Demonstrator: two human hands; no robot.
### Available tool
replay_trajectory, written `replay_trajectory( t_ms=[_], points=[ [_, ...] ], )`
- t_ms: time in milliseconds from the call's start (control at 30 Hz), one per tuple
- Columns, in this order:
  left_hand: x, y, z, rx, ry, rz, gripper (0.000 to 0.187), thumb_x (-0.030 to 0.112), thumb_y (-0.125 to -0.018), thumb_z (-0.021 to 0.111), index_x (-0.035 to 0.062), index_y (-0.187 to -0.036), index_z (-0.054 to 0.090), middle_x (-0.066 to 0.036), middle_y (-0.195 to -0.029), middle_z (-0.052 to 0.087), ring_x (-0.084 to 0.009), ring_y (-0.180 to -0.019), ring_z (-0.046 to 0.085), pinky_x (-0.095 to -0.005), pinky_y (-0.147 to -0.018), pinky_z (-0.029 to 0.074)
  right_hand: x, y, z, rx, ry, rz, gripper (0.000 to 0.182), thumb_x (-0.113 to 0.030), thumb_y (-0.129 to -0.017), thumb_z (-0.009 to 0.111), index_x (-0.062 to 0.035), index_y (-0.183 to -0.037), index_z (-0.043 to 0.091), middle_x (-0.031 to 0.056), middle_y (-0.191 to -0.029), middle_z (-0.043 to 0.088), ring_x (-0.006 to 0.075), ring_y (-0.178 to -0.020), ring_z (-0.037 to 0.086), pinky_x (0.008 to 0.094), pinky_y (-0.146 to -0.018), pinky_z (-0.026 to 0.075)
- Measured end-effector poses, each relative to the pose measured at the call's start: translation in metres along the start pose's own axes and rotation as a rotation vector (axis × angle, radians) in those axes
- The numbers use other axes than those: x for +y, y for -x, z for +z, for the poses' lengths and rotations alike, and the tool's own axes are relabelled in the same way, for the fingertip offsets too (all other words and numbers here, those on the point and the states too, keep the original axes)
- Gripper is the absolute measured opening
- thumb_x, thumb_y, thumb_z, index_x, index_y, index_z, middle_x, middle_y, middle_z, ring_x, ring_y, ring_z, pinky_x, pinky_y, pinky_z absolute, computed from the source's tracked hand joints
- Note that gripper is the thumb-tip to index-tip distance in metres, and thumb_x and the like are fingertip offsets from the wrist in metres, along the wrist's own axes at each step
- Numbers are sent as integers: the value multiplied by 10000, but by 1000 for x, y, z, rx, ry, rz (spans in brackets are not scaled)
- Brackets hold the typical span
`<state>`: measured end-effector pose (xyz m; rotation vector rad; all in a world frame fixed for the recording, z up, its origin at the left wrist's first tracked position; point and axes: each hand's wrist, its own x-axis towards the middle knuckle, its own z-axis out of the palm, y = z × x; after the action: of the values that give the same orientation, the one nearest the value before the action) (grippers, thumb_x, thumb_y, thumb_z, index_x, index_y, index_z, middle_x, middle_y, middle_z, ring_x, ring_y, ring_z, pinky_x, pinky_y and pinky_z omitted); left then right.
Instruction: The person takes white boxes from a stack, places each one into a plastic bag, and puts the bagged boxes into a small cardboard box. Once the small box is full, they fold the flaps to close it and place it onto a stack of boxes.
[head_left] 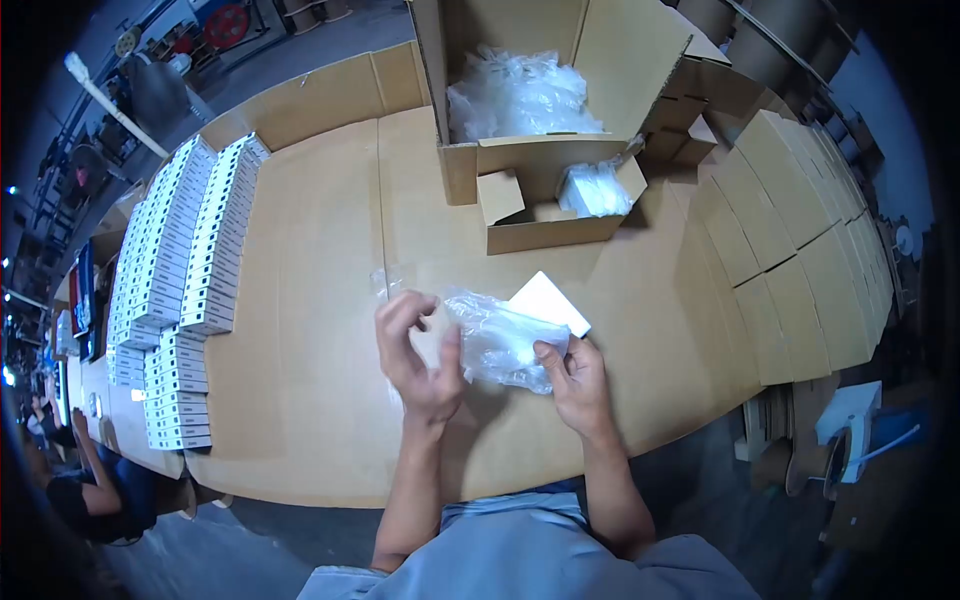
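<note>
My right hand point(583, 387) pinches the right end of a clear plastic bag point(500, 343), thumb on top. The bag is crinkled and held above the cardboard-covered table. Just past it, a flat white piece point(545, 300) with straight edges shows, partly hidden by the bag. At the bag's left end is my left hand point(420, 360), its fingers curved and the thumb apart from them, with nothing between. The left thumb overlaps the bag's edge in this view. Beyond both hands, a small open carton point(555, 236) has a plastic-wrapped item point(595, 190) inside.
Stacked white boxes point(170, 240) line the table's left side. At the back, a large open carton point(610, 60) contains a heap of clear plastic bags point(525, 95). Brown cartons point(800, 240) are piled at the right. Another person point(95, 485) sits at the far left.
</note>
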<state>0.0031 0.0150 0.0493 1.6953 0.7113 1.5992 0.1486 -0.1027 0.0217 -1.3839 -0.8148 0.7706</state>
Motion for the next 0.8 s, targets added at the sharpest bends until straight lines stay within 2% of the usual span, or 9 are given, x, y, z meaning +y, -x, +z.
replay_trajectory(
  t_ms=[100,233,367,467,500,600,667,733,800],
  points=[
    [35,-15,-11,-258,-476,356,278,2,-720,818,100,-964,727,-70,-1030,638,-271,-980,585,-385,-851,470,1,1,3,15,-22,2,301,-241,-1004,689,32,-1131,696,61,-976,621,100,-803,583,283,-692,491],
    [30,-16,-4,-409,-521,387,255,106,-737,861,107,-934,699,-9,-1022,672,-257,-1004,611,-392,-857,462,2,-1,3,9,34,-14,297,-233,-978,718,34,-1109,702,100,-932,614,130,-774,598,289,-689,503],
    [36,-23,0,-492,-499,375,218,42,-803,798,90,-921,622,-43,-962,681,-232,-962,622,-386,-836,439,-2,-1,-5,-58,240,-50,277,-214,-948,743,43,-1046,707,149,-919,616,187,-766,631,300,-665,534],
    [30,-23,-6,-591,-446,204,192,15,-848,757,57,-904,578,-71,-914,684,-252,-917,634,-390,-799,451,-2,4,-4,-3,230,-61,249,-198,-939,749,39,-1001,706,169,-933,630,215,-773,642,308,-627,552],
    [27,-24,-7,-599,-470,182,161,3,-932,675,27,-990,527,-106,-969,724,-224,-771,637,-354,-708,461,-6,6,-5,-24,266,-64,243,-195,-937,750,37,-996,706,173,-938,633,220,-778,644,311,-619,556],
    [28,-31,-9,-666,-114,-336,169,16,-1005,580,18,-1130,467,-166,-1055,744,-163,-620,565,-298,-593,441,-24,10,-10,-74,351,-64,224,-187,-933,753,28,-980,708,179,-943,638,226,-786,645,311,-607,563],
    [9,-35,-9,-606,204,-317,243,55,-1049,513,17,-1261,399,-240,-1112,729,-106,-553,485,-245,-531,408,-25,13,-12,-90,379,-52,211,-184,-934,752,21,-969,711,174,-931,640,218,-783,640,302,-613,560],
    [11,-42,-12,-473,392,-436,259,75,-1058,509,17,-1284,395,-251,-1111,723,-115,-546,488,-232,-538,419,-6,17,-11,-34,298,-80,215,-185,-934,755,24,-945,704,149,-881,628,183,-734,604,291,-583,520],
    [-13,-35,-17,-215,526,-417,378,208,-1048,573,28,-1332,401,-194,-1218,630,-152,-763,576,-255,-676,485,-2,17,-11,11,275,-54,225,-191,-937,756,25,-922,696,120,-831,609,150,-686,559,283,-556,474]
  ],
)
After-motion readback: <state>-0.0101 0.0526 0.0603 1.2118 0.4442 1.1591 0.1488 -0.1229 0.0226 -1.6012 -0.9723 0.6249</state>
